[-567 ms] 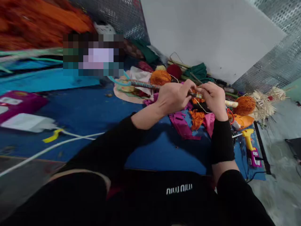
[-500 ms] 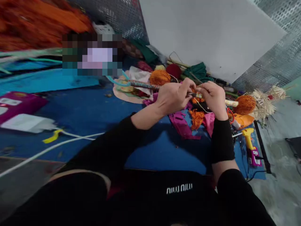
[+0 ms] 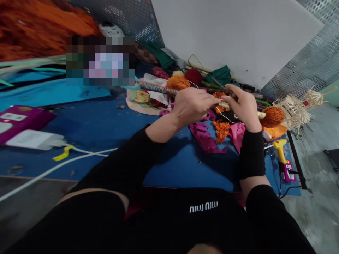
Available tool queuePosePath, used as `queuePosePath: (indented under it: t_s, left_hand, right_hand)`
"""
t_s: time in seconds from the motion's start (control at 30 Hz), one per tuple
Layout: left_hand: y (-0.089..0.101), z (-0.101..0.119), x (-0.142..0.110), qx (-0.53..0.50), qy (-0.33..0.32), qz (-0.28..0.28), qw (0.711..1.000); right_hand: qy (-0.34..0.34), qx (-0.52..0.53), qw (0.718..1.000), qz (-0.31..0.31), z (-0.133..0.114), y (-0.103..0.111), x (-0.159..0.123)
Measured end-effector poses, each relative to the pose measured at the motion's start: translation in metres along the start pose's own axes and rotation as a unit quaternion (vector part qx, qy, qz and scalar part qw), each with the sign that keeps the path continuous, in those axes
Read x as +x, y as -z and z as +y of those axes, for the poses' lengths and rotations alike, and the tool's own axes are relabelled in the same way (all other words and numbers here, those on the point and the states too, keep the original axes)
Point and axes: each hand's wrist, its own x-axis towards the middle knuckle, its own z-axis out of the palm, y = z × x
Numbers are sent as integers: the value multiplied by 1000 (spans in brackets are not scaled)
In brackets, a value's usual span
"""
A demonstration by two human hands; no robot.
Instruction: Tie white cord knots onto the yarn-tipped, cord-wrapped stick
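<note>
A long rod wrapped in patterned cloth (image 3: 159,88) runs from the left into my left hand (image 3: 194,106), whose fingers are closed around it. A pale yellow length of rod (image 3: 224,104) shows between the hands, and a pale end (image 3: 261,115) comes out beyond the right; whether it is all one piece is hidden. My right hand (image 3: 242,106) is closed, thumb and forefinger bent together over the pale length; what they pinch is too small to make out. A thin cream thread (image 3: 225,117) hangs below the fingers. Purple cloth strips (image 3: 203,137) and crumpled orange cloth (image 3: 221,130) lie underneath.
Orange yarn balls (image 3: 273,116) and a dark red ball (image 3: 193,76) sit around the hands. At right lie a yellow glue gun (image 3: 279,148) and a purple power strip (image 3: 288,171). A white cable (image 3: 66,164) crosses the blue table (image 3: 180,169) at left, beside a purple socket box (image 3: 23,118).
My right hand has lifted slightly, its forefinger raised. The left hand's fingers have straightened towards the right. The view has shifted a little.
</note>
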Motion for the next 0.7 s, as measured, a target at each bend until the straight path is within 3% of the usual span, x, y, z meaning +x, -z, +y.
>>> queuePosePath:
  t_s: [0.2, 0.37, 0.57, 0.7]
  left_hand:
    - [14, -19, 1, 14, 65, -8, 998]
    - [23, -35, -2, -9, 110, -14, 994]
    - [33, -42, 0, -82, 153, -24, 985]
    - [38, -47, -1, -141, 195, -25, 970]
  right_hand:
    - [-70, 11, 995, 75, 23, 50, -16]
    - [-96, 61, 970, 215, 55, 81, -27]
    - [-112, 182, 928, 305, 96, 84, -24]
    - [-118, 266, 906, 307, 124, 75, -18]
